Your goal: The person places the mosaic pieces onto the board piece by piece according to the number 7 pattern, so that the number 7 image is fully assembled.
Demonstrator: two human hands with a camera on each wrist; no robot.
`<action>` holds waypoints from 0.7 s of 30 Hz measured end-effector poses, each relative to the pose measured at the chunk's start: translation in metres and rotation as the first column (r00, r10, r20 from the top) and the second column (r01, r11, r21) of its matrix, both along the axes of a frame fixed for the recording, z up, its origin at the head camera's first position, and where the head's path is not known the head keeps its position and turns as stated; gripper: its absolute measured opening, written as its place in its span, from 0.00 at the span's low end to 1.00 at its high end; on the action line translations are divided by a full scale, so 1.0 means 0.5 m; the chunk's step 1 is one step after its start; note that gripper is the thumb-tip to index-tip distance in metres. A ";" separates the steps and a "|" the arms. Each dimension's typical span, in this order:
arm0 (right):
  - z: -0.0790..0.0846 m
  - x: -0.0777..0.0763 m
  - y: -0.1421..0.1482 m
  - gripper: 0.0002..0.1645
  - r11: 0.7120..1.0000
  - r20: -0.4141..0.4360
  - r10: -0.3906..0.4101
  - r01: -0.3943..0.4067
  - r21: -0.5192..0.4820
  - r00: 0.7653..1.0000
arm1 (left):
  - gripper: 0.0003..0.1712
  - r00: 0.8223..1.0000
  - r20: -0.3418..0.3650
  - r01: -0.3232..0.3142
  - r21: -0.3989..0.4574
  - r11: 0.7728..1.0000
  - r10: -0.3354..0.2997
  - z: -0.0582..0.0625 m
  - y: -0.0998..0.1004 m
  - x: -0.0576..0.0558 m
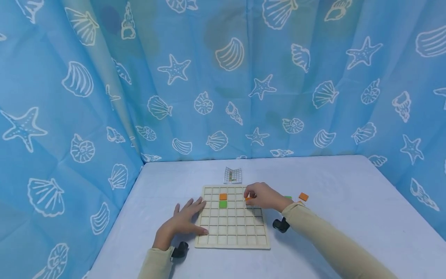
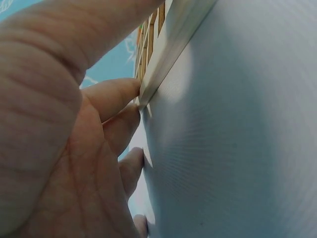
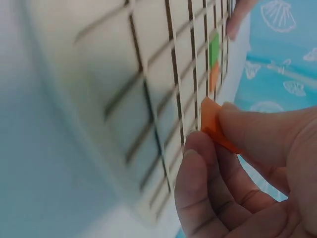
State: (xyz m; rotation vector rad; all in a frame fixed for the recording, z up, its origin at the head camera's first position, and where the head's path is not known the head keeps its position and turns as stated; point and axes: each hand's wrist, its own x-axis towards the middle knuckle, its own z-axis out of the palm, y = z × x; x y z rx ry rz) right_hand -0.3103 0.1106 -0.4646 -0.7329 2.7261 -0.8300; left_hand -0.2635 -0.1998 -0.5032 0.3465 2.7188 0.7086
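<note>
A pale wooden grid board [image 1: 231, 246] lies on the white table, its cells bounded by raised lines. One orange tile [image 1: 223, 197] sits in it, directly above a green tile [image 1: 222, 204]. Over the board's upper right part, my right hand [image 1: 265, 196] pinches another orange tile [image 3: 213, 125] between thumb and fingers. My left hand [image 1: 182, 220] rests at the board's left edge with fingers spread; its thumb lies over the rim and its fingertips touch the side, as the left wrist view [image 2: 64, 148] also shows.
Behind the board stands a small folded card [image 1: 232, 175] with a printed grid. To the right, partly behind my right wrist, lie a loose orange tile [image 1: 303, 197] and a green tile [image 1: 288, 197]. A blue shell-patterned curtain [image 1: 223, 89] hangs around the table.
</note>
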 end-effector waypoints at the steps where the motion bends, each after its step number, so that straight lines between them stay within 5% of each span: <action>1: -0.005 -0.001 -0.013 0.06 1.000 -0.003 0.009 -0.009 -0.006 1.000 | 0.61 1.000 -0.002 -0.001 0.001 1.000 0.001 0.000 -0.001 0.000; 13: -0.033 0.024 -0.127 0.05 0.986 -0.034 0.025 -0.030 -0.164 0.999 | 0.60 1.000 0.002 0.002 -0.010 1.000 -0.002 0.002 -0.003 0.001; 21: -0.053 0.021 -0.153 0.06 0.992 -0.047 0.019 -0.025 -0.126 0.999 | 0.60 1.000 -0.004 0.012 -0.011 1.000 -0.012 0.004 -0.008 0.000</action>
